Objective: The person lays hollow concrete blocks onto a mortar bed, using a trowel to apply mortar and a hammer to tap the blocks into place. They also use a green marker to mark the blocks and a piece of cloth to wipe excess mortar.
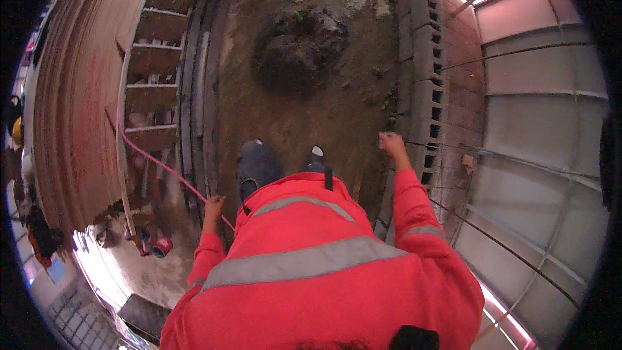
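Observation:
Low on the left of the head view, my left hand has its fingers closed on a pink hose or line, which runs up beside a stack of boards. My right hand is raised at the edge of a hollow block wall, beside a thin metal rod that crosses toward the right. Its fingers are curled; what they hold is too small to make out. My shoes stand on the dirt floor between my hands.
Ahead is a dark pit or mound in the dirt. At left are long boards, shelf-like compartments, planks and a red container. Large pale panels crossed by rods line the right side.

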`<act>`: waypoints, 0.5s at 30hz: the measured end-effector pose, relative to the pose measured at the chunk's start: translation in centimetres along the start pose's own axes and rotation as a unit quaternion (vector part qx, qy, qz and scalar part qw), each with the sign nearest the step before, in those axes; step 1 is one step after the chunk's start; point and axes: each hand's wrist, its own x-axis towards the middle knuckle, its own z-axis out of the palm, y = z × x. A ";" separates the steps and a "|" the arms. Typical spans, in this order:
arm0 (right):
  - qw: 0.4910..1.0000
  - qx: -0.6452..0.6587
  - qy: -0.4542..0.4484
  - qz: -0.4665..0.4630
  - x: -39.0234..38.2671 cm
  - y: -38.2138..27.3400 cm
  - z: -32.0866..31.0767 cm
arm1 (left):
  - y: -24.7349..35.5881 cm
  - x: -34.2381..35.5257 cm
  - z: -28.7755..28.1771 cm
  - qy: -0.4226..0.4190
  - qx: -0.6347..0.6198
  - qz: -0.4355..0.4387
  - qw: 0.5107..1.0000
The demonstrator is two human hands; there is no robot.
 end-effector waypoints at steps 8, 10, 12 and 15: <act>0.993 -0.004 -0.082 0.082 8.8 -14.3 6.7 | -9.0 17.2 -3.3 0.000 0.299 0.322 0.898; 0.986 -0.110 -0.050 0.115 7.5 -13.8 9.6 | -8.2 23.5 -8.3 -0.083 0.224 0.235 0.942; 0.956 -0.272 -0.027 0.107 4.0 -16.2 14.3 | -7.8 27.9 -15.9 -0.124 0.217 0.192 0.949; 0.952 -0.102 -0.159 0.241 0.9 -26.2 20.1 | -5.2 36.1 -30.5 -0.154 0.276 0.178 0.932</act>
